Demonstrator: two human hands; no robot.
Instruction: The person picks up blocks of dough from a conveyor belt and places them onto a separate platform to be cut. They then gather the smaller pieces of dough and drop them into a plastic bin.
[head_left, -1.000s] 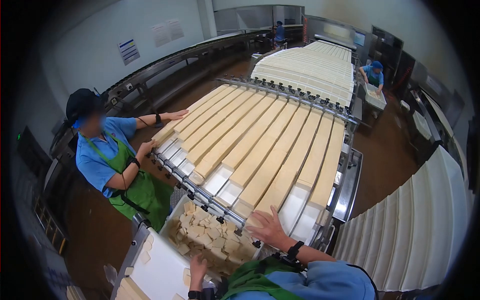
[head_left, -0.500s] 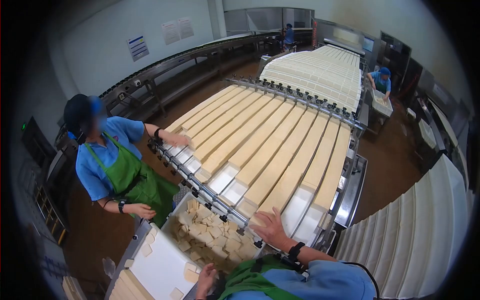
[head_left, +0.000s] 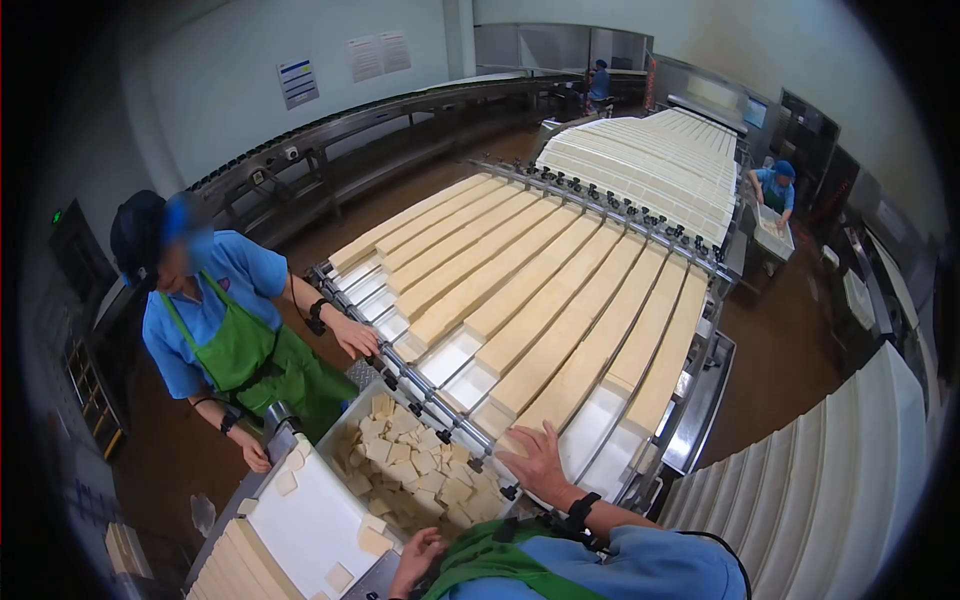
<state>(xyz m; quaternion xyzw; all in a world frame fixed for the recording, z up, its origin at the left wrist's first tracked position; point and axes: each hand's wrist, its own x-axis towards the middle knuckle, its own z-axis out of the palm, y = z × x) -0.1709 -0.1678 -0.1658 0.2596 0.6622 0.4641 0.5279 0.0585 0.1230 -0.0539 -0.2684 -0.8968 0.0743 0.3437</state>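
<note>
My right hand (head_left: 542, 468) is at the near end of a long row of pale beige slices (head_left: 565, 385) on the slatted conveyor. Its fingers and thumb curve over the row's end, where a small beige piece shows beneath them. My left hand (head_left: 418, 556) hangs low near my apron, fingers loosely bent and nothing visible in it. Beside it is a white board (head_left: 310, 515) with a few loose slices at its edges. A bin of loose square slices (head_left: 425, 470) stands between that board and the conveyor.
A co-worker in a green apron (head_left: 240, 365) stands left, one hand at the conveyor's front metal rail (head_left: 435, 398). White lane strips (head_left: 597, 420) separate some rows' ends from the rail. Pale ridged sheets (head_left: 800, 480) rise at right. Two other people work farther back.
The co-worker's nearer hand has moved from the row ends to the front rail; their other hand has dropped left. My right hand stays at the row's end. The view has shifted slightly.
</note>
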